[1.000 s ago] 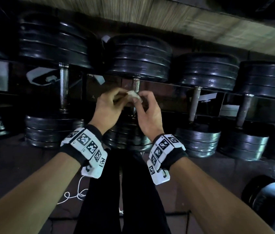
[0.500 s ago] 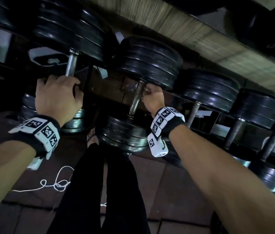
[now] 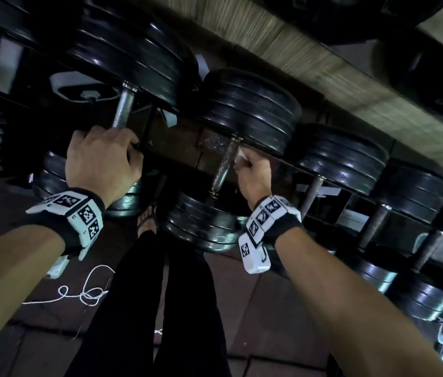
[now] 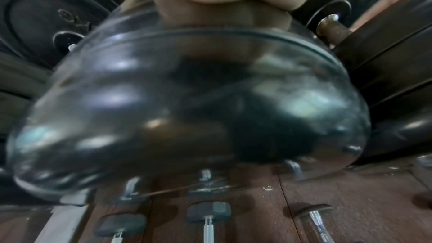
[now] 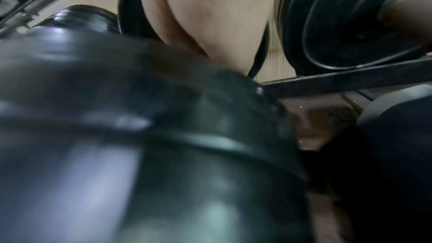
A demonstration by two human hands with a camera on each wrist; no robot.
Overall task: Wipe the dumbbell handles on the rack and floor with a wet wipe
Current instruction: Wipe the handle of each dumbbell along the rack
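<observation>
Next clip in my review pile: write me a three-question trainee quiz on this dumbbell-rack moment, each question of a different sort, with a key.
1. True or false: the right hand holds the crumpled white wet wipe beside a knurled steel dumbbell handle.
2. Multiple choice: the left hand is A) hanging free, B) gripping the shiny steel handle of the neighbouring dumbbell, C) holding the white cord on the floor.
3. Fill in: the black plate dumbbells sit on a dark metal ____.

Key: 1 true; 2 B; 3 rack.
</observation>
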